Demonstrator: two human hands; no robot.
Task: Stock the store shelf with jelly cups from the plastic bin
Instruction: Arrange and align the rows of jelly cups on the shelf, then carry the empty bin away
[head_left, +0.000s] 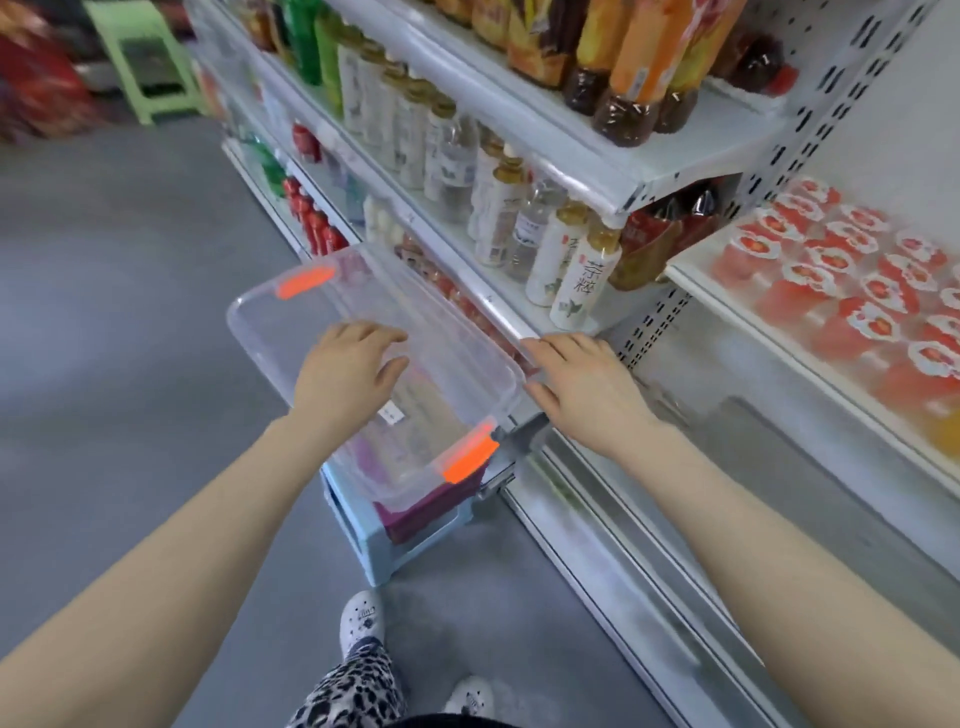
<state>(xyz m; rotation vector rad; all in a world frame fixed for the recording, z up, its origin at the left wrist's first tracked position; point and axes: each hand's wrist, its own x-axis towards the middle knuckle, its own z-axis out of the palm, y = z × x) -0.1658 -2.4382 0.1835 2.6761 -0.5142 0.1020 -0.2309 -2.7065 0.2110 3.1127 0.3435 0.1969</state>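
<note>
The clear plastic bin (291, 358) with orange latches sits on a light blue stool (374, 551) in front of the shelving and looks empty. My left hand (345, 371) hovers over its left side with loosely bent fingers reaching inside and holds nothing. My right hand (584, 387) is at the bin's right rim, fingers nearly straight, fingertips and thumb touching the edge. Several red jelly cups (831, 291) stand in rows on the white shelf (727, 306) at the right.
Bottled drinks (576, 275) fill the shelves just beyond the bin. A lower shelf (779, 457) runs under the jelly cups. A green stool (150, 62) stands far down the grey aisle floor. My feet are below the bin.
</note>
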